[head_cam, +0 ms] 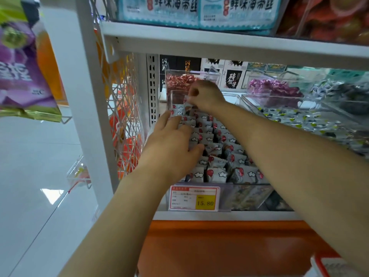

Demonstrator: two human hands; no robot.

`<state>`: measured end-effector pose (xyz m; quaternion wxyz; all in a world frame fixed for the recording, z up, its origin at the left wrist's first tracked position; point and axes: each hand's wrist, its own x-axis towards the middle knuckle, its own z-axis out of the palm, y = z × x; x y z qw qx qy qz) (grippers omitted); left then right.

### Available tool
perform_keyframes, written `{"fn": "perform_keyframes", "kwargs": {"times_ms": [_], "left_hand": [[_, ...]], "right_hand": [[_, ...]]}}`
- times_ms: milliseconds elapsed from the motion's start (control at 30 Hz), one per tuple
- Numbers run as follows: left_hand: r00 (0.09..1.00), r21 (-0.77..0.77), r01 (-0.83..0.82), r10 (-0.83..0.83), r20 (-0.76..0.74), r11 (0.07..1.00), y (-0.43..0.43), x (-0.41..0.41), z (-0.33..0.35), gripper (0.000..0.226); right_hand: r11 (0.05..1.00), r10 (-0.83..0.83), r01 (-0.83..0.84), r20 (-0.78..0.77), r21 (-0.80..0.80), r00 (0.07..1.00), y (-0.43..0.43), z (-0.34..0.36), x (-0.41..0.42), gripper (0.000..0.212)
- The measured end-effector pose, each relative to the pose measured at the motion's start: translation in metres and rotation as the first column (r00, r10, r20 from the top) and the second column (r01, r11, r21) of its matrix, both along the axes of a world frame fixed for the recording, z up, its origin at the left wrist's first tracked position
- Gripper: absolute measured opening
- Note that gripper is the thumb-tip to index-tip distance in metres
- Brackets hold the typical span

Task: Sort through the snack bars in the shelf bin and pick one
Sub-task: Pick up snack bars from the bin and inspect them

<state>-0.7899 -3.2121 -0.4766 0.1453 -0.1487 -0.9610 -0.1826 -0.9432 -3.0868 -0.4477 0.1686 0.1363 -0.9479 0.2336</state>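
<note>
Both hands [171, 144] among wrapped snack bars [216, 173]

- A shop: a price tag [194, 198] marked 15.80 hangs below the left hand [171, 144].
- A white shelf [219, 45] above the right hand [205, 94] carries packaged goods.
- Clear bins [279, 100] of wrapped sweets stand right of the hands.

The price tag [193, 198] is matt printed paper behind a clear plastic sleeve. Just above it, the snack bars [217, 173] are wrapped in glossy plastic film with serrated ends. They lie in a shelf bin [251, 193] of clear, smooth plastic. Left of the tag, the mesh panel [123, 96] and the upright post [87, 108] look like white-coated metal, smooth and semi-matt. Further left of the tag, the floor [30, 166] is polished and reflective. Below the tag, the orange base panel [219, 246] is smooth with a dull sheen.
</note>
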Motion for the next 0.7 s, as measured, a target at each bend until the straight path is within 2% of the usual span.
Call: {"fn": "perform_keyframes", "kwargs": {"times_ms": [100,200,267,333,433,533,600,700], "left_hand": [[1.000,0.016,-0.010,0.010,-0.021,1.000,0.001,0.001,0.002,0.053],[0.984,0.023,-0.052,0.055,-0.167,0.998,0.002,0.004,0.006,0.045],[0.945,0.090,-0.059,0.085,-0.317,0.994,0.003,0.008,0.011,0.038],[0.921,0.204,-0.033,0.109,-0.374,0.979,0.006,0.016,0.016,0.036],[0.963,0.376,0.001,0.101,-0.251,0.927,0.015,0.025,0.017,0.037],[0.998,0.482,0.026,0.008,-0.068,0.876,0.021,0.034,0.015,0.031],[0.997,0.623,0.046,-0.079,0.025,0.781,0.023,0.042,0.016,0.028],[0.965,0.848,-0.052,-0.193,0.179,0.527,0.023,0.050,0.017,0.021]], "right_hand": [[0.961,-0.047,0.011,-0.123,-0.277,0.991,0.008,0.008,0.020,0.005],[0.830,-0.177,0.010,-0.247,-0.558,0.953,0.019,0.013,0.055,0.009],[0.710,-0.208,0.001,-0.209,-0.704,0.956,0.028,0.011,0.081,0.016],[0.567,-0.169,0.021,-0.092,-0.823,0.981,0.038,0.004,0.110,0.018],[0.346,-0.043,0.043,0.030,-0.937,0.999,0.052,-0.005,0.157,0.017],[0.182,0.035,0.055,0.062,-0.982,0.997,0.061,-0.010,0.188,0.018],[0.131,0.082,0.048,0.059,-0.990,0.995,0.066,-0.010,0.200,0.017],[0.151,0.132,0.031,0.051,-0.988,0.990,0.071,-0.013,0.211,0.015]]}}
